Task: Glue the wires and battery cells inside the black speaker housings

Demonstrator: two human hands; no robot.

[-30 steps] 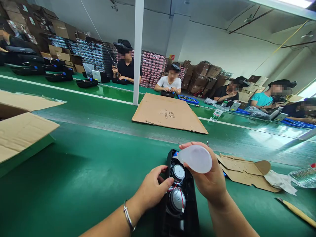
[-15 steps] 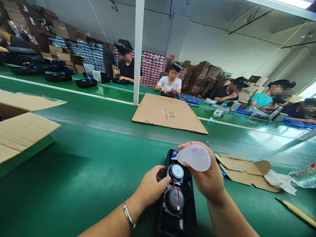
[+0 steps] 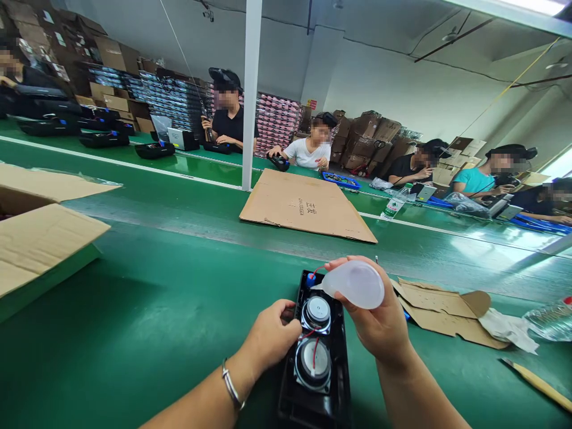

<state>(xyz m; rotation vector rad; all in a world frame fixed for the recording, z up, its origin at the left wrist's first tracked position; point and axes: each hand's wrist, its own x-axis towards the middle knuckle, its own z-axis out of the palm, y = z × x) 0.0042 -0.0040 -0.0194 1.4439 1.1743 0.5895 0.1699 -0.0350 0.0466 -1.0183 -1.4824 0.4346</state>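
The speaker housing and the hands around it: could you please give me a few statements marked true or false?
1. The right hand holds a translucent squeeze bottle. True.
2. The left hand rests at the black speaker housing. True.
3. The housing holds one round driver. False: two drivers show.
4. The flat cardboard sheet lies under the housing. False: it lies farther off on the green table.
5. The left wrist is bare. False: it wears a bracelet.

Green workbench (image 3: 156,310) and what lies on it

A black speaker housing (image 3: 315,357) lies at the near edge. Right of it lie torn cardboard scraps (image 3: 440,310), a white rag (image 3: 507,328), a clear plastic bottle (image 3: 552,319) and a wooden stick (image 3: 538,384); beyond it a flat cardboard sheet (image 3: 306,205); far left of it an open carton (image 3: 40,232).
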